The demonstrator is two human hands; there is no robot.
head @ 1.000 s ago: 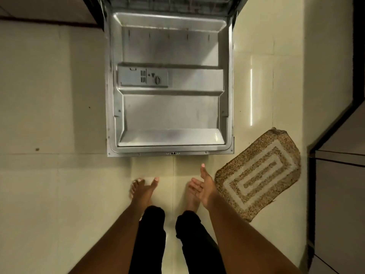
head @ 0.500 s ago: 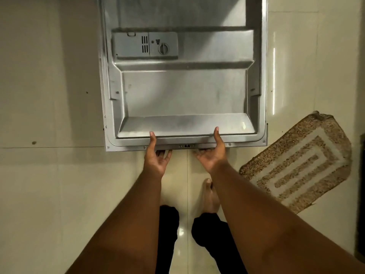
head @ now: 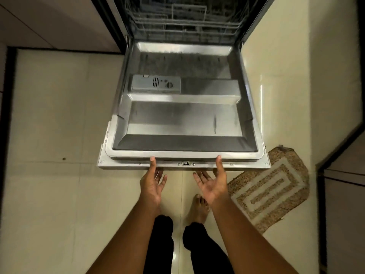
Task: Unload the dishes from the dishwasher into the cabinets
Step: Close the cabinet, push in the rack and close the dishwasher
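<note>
The dishwasher door [head: 183, 123] hangs partly raised, its steel inner face towards me, with the detergent dispenser [head: 156, 85] on it. Behind it, the dark tub shows wire racks [head: 187, 20]; I cannot make out any dishes in them. My left hand [head: 152, 184] is palm-up at the door's front edge, thumb on the rim and fingers tucked beneath. My right hand [head: 213, 182] holds the same edge further right, thumb on the rim, fingers spread below it.
A brown patterned mat [head: 270, 186] lies on the pale tiled floor to the right of the door. A dark-edged cabinet [head: 345, 194] stands at the far right. My bare foot [head: 198, 208] is under the door's front edge.
From hanging free, both hands reached forward and took the door's front edge. The door has since tilted up from flat, and the racks have come into sight.
</note>
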